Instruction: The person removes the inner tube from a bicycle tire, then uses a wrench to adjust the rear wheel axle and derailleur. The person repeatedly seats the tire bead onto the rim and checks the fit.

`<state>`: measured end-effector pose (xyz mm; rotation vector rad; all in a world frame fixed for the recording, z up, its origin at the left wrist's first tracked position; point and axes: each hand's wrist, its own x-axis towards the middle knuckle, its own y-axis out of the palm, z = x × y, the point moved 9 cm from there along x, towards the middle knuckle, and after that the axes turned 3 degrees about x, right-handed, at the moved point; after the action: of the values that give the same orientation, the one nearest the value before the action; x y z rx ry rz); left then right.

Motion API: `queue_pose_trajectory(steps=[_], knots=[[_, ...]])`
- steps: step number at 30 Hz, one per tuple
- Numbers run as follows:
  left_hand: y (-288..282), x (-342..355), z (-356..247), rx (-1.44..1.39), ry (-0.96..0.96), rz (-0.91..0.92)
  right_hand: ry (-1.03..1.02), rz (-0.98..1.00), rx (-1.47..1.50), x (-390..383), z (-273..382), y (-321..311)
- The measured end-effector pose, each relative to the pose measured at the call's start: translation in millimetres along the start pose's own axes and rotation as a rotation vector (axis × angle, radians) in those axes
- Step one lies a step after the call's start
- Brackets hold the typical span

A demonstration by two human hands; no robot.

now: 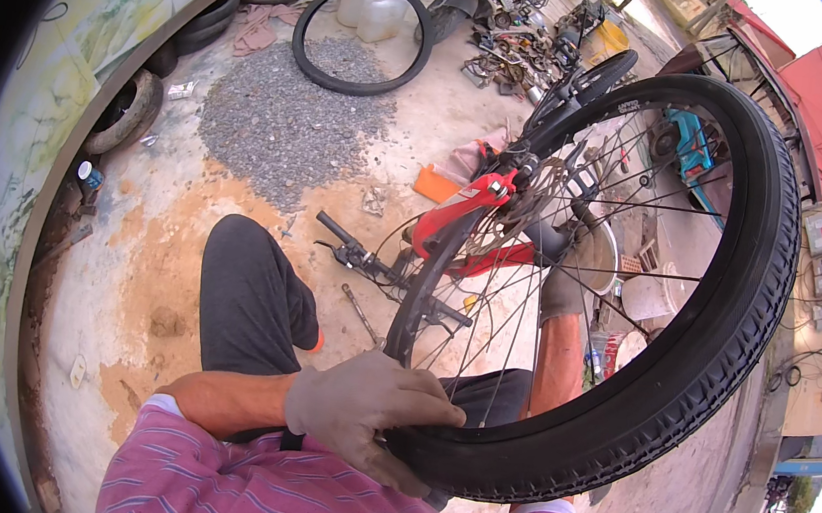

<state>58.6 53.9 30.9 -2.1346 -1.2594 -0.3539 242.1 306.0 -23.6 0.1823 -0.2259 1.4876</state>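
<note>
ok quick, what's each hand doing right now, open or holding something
Left hand: closed, holding the black tire.
Right hand: partly hidden beyond the tire; cannot tell whether it is open or holding something.

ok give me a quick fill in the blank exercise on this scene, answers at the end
1. The gloved left hand grips the bicycle wheel by its black rubber ____.
2. The gloved right hand is seen through the wheel's thin metal ____.
3. The bicycle fork is painted mainly ____.
4. The gravel patch on the ground is coloured ____.

Missing words: tire; spokes; red; grey.
</note>
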Motion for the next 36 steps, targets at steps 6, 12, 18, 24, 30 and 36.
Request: queue_pose_trajectory(steps=[6, 12, 18, 24, 30, 36], knots=[[-3, 11, -10, -0.027, -0.016, -0.029, 0.039, 0.047, 0.07, 1, -10, 0], [-26, 14, -10, -0.142, -0.07, -0.102, 0.016, 0.036, 0.044, 4, -11, -1], [-82, 10, -4, -0.465, -0.093, -0.423, 0.048, 0.047, 0.041, 9, -21, -4], [-131, 73, 26, -0.517, -0.031, -0.674, 0.004, 0.039, 0.035, 9, -16, -2], [-144, 155, 52, -0.427, 0.006, -0.655, -0.022, 0.0, -0.007, 1, 1, 0], [-133, 170, 75, -0.497, -0.007, -0.679, -0.088, -0.028, 0.015, 3, 9, 2]])
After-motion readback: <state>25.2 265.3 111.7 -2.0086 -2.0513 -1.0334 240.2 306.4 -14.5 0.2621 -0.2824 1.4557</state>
